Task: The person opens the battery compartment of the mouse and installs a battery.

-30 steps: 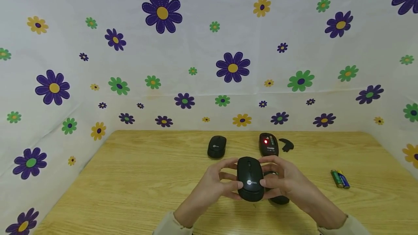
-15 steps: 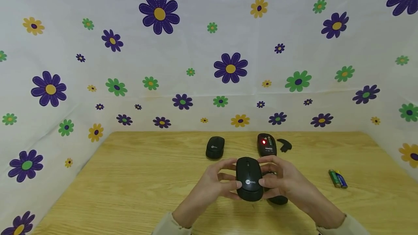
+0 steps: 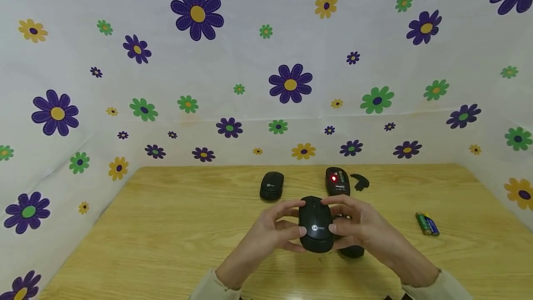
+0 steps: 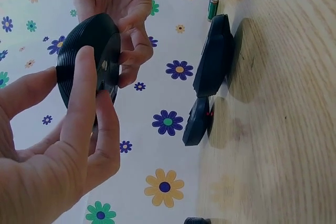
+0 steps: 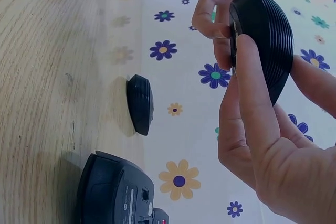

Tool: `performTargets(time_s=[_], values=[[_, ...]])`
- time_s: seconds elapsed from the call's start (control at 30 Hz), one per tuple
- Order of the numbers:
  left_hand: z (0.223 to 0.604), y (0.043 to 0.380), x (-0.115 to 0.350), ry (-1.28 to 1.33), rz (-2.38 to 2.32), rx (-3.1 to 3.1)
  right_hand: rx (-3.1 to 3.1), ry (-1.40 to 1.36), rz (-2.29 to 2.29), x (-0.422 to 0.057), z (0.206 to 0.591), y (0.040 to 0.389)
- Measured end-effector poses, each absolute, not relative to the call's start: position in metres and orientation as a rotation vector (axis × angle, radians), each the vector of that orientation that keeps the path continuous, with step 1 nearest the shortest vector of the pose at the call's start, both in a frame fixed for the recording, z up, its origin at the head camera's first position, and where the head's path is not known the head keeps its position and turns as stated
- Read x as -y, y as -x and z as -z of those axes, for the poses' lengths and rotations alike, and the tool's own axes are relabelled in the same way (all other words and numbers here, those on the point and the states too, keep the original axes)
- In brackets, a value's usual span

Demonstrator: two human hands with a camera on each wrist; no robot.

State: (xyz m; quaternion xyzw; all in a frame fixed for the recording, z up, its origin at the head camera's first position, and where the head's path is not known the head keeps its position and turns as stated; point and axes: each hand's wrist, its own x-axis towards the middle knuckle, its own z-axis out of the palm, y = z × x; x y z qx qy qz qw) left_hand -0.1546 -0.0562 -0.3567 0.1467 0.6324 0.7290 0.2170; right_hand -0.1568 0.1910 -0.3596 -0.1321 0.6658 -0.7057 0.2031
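The view shifted, left fingers (image 3: 287, 206) and right fingers (image 3: 343, 201) holding one mouse (image 3: 315, 219), battery (image 3: 341, 177) inside upturned mouse (image 3: 336, 186).

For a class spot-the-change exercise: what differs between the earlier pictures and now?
Only the head view shifted, sliding the scene slightly left. Nothing was taken or let go: left hand and right hand still hold one mouse. The upright rear mouse, upturned mouse and batteries stayed put.
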Motion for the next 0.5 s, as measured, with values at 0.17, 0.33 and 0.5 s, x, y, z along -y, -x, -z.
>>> performTargets(time_s=[0.17, 0.33, 0.5], values=[[0.3568, 0.1550, 0.0566, -0.387, -2.047, -1.768, -1.866, 0.354, 1.964, -0.1893, 0.3605, 0.1580], [0.3603, 0.1555, 0.0554, -0.380, -2.068, -1.757, -1.831, 0.365, 1.969, -0.1912, 0.3645, 0.1585], [0.3640, 0.1586, 0.0543, -0.426, -2.066, -1.756, -1.829, 0.360, 1.967, -0.1940, 0.3658, 0.1605]])
